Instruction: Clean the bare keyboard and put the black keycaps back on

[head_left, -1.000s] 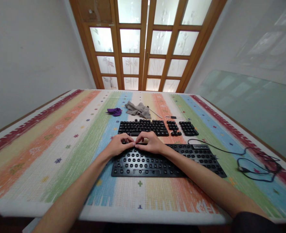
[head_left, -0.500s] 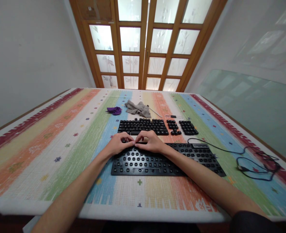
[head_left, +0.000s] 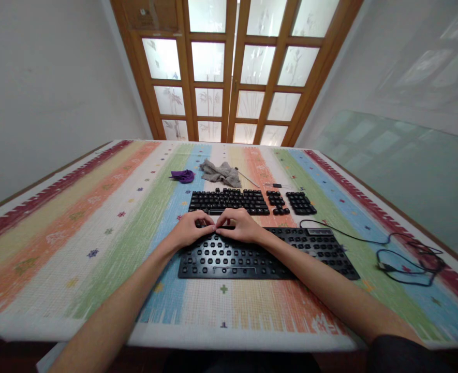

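Note:
A black keyboard base with its keycaps off lies across the table before me, rows of bare switch posts showing. Over its upper left part my left hand is closed, thumb and fingers pinched. My right hand meets it there, also pinched, the fingertips of both almost touching. Whatever sits between the fingertips is too small or hidden to make out. Just beyond my hands, loose black keycaps are laid out in keyboard order, with smaller groups of arrow-block keycaps and number-pad keycaps to the right.
Behind the keycaps lie a grey cloth, a purple cloth strip, a thin stick and a small black-handled wire tool. The keyboard's black cable coils at right on the striped tablecloth.
Both hands stay pinched at the same spot on the keyboard base. Apart from a very slight shift of the whole view, nothing visibly moves.

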### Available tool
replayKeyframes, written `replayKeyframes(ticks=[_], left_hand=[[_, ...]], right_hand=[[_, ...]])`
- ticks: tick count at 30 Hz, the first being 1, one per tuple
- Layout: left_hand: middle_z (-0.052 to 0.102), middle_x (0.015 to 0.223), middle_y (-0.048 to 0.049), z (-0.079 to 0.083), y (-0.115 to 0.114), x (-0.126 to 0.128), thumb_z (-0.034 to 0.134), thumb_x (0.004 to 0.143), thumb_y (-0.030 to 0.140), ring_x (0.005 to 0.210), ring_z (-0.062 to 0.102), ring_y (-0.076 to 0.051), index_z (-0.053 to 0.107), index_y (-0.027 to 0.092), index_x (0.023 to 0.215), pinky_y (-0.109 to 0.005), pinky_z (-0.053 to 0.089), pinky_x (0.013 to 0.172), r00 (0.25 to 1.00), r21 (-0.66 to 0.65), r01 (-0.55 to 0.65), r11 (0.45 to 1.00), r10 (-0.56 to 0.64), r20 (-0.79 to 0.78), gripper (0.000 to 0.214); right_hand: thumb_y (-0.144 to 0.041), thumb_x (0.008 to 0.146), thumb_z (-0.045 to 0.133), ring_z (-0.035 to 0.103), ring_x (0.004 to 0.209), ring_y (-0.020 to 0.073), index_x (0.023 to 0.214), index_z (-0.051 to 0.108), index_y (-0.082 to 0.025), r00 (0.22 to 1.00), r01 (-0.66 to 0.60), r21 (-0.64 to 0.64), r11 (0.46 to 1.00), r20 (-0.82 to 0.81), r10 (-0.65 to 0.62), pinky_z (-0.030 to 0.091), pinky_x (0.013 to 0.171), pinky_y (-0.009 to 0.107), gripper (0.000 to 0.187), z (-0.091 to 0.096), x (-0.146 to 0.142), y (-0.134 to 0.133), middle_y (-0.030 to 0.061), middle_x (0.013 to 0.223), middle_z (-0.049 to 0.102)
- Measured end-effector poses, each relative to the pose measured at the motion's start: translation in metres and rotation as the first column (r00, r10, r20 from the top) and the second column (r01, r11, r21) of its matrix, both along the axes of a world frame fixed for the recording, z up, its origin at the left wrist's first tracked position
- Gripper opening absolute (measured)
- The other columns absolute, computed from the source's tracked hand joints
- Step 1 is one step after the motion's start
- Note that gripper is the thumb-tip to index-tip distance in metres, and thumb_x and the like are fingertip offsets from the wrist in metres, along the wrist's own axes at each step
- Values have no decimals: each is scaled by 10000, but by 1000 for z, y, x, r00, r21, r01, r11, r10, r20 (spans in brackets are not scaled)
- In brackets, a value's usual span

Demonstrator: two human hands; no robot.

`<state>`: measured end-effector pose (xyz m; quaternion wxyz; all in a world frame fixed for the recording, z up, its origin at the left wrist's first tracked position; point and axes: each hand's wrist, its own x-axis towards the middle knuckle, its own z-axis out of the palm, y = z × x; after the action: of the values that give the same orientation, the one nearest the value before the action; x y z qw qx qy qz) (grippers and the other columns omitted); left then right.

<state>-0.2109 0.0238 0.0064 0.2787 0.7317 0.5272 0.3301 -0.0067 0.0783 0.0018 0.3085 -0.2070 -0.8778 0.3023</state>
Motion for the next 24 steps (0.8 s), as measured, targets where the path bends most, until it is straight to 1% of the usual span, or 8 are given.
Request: replayKeyframes(ticks=[3, 6, 10, 13, 15, 20, 24], left_hand=[[678, 777, -24, 0, -1, -1, 657, 805, 382, 739, 613, -173, 716, 180, 807, -302, 474, 720, 1000, 18, 13, 1000, -13, -15, 210], [672, 789, -19, 0, -3, 0, 627, 838, 373, 746, 614, -172, 701, 188, 823, -307, 480, 731, 998, 73, 31, 997, -27, -54, 200], [665, 856, -33, 2, -9, 6, 574, 890, 308, 835, 617, -193, 684, 190, 848, -337, 481, 793, 981, 195, 50, 980, -11, -194, 166], [660, 945, -62, 2, -16, 15, 515, 933, 272, 921, 609, -225, 677, 179, 923, -387, 475, 853, 950, 295, 48, 954, 47, -307, 187], [658, 1007, -78, 1, -21, 22, 504, 951, 298, 963, 601, -243, 661, 168, 1004, -419, 472, 894, 929, 338, 64, 939, 68, -364, 211], [602, 1235, -123, -3, -30, 33, 515, 948, 453, 1137, 553, -276, 581, 151, 1192, -444, 448, 1005, 903, 351, 141, 926, 25, -429, 394], [557, 1346, -147, -6, -32, 32, 426, 960, 562, 1250, 507, -282, 526, 124, 1281, -439, 396, 1081, 872, 282, 207, 937, -46, -488, 552]], right_hand=[[-205, 763, 709, 609, 648, 121, 788, 702, -179, 1000, 13, -7, 1000, 4, -13, 477, 628, 236, 37, -1, 0, 0, 19, 770, 703], [-211, 775, 691, 608, 658, 127, 797, 709, -176, 1000, 27, -42, 999, -16, -27, 480, 637, 246, 45, 0, 1, 1, 24, 775, 701], [-194, 798, 652, 611, 678, 131, 783, 708, -170, 995, 80, -97, 992, -49, -85, 482, 650, 252, 63, 5, 1, 4, 24, 773, 707], [-186, 793, 652, 617, 692, 134, 787, 709, -170, 985, 153, -88, 984, -68, -159, 476, 657, 251, 59, 11, 1, 10, 19, 767, 712], [-192, 787, 659, 618, 685, 135, 784, 708, -168, 974, 206, -76, 976, -83, -212, 472, 652, 250, 54, 14, -1, 16, 16, 750, 712], [-180, 769, 649, 618, 660, 133, 768, 704, -167, 954, 290, -65, 955, -62, -294, 465, 631, 241, 56, 19, -8, 38, 11, 724, 711], [-139, 751, 641, 617, 657, 136, 754, 705, -160, 942, 333, 21, 943, 29, -333, 461, 655, 244, 67, 19, -16, 59, 8, 703, 704]])
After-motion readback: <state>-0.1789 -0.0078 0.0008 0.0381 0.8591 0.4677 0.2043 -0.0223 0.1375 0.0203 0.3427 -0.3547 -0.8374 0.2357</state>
